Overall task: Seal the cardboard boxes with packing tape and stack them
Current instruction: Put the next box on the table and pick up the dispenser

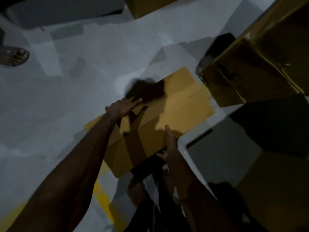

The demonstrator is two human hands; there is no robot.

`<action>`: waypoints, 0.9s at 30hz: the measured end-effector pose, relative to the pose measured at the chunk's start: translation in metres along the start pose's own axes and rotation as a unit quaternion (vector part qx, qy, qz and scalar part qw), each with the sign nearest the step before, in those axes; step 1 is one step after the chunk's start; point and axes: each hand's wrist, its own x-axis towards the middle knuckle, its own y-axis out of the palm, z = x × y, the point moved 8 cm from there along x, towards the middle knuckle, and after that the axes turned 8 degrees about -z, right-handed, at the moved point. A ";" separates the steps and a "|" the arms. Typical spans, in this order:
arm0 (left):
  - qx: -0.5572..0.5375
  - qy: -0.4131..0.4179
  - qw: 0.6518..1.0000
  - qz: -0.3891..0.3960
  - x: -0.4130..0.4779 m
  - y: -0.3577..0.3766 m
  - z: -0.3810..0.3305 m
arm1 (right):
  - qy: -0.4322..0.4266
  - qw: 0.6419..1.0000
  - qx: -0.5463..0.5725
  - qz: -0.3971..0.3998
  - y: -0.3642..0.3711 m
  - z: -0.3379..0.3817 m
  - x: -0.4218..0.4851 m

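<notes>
Filling the middle of the view, a box (177, 104) lies flaps-closed and slanted across the pale floor (66, 97). Its far right corner sits just beside a stack (242, 77) of brown cartons that crowds the right side. Another carton (275, 190) stands low on the right, with dark shadow between it and the stack. To the left and beyond the box the floor lies open up to a far carton (150, 7) at the top edge. A yellow line (102, 195) runs along the floor near the box's near left corner.

The left hand (122, 108) is spread, with straight fingers resting on the box's far left corner and one finger pointing out over the top. The right hand (168, 146) grips the near long edge, with the thumb laid flat on the top face and the other fingers curled round the side below it.

Light is dim and the frame is blurred. A seam runs the length of the box top, but whether tape covers it cannot be told. Nor is it clear whether the box rests fully on the floor or is tipped up by the hands. Dark clothing hides the box's near end. A sandalled foot (15, 56) is cut off by the left edge, and the far carton and the stack are cropped.
</notes>
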 end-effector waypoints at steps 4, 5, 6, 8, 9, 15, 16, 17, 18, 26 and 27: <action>-0.039 0.009 0.998 -0.051 -0.026 0.000 -0.001 | 0.078 0.996 0.011 -0.039 -0.003 -0.004 -0.003; -0.041 0.017 0.997 -0.059 -0.045 -0.006 -0.002 | 0.072 0.996 0.010 -0.049 -0.007 -0.003 -0.013; -0.045 0.024 0.996 -0.067 -0.063 -0.014 -0.001 | 0.064 0.997 0.014 -0.042 -0.008 -0.002 -0.021; -0.066 0.021 0.994 -0.087 -0.094 -0.032 0.009 | 0.041 0.998 0.043 -0.025 -0.007 0.005 -0.050; -0.078 0.015 0.992 -0.094 -0.112 -0.044 0.013 | 0.020 0.999 0.034 -0.031 -0.012 0.009 -0.057; -0.157 -0.039 0.961 -0.222 -0.268 -0.161 0.007 | -0.159 0.982 -0.001 -0.105 -0.045 0.069 -0.236; -0.160 -0.048 0.953 -0.252 -0.300 -0.185 -0.001 | -0.197 0.973 -0.030 -0.116 -0.047 0.086 -0.279; -0.161 -0.058 0.946 -0.277 -0.332 -0.209 -0.013 | -0.223 0.965 -0.058 -0.121 -0.050 0.104 -0.323; -0.165 -0.065 0.938 -0.298 -0.366 -0.231 -0.024 | -0.251 0.954 -0.093 -0.131 -0.055 0.118 -0.361; -0.228 -0.002 0.912 -0.340 -0.578 -0.390 -0.124 | -0.456 0.825 -0.276 -0.189 -0.120 0.228 -0.649; -0.227 0.018 0.912 -0.340 -0.601 -0.400 -0.135 | -0.464 0.816 -0.286 -0.192 -0.134 0.233 -0.676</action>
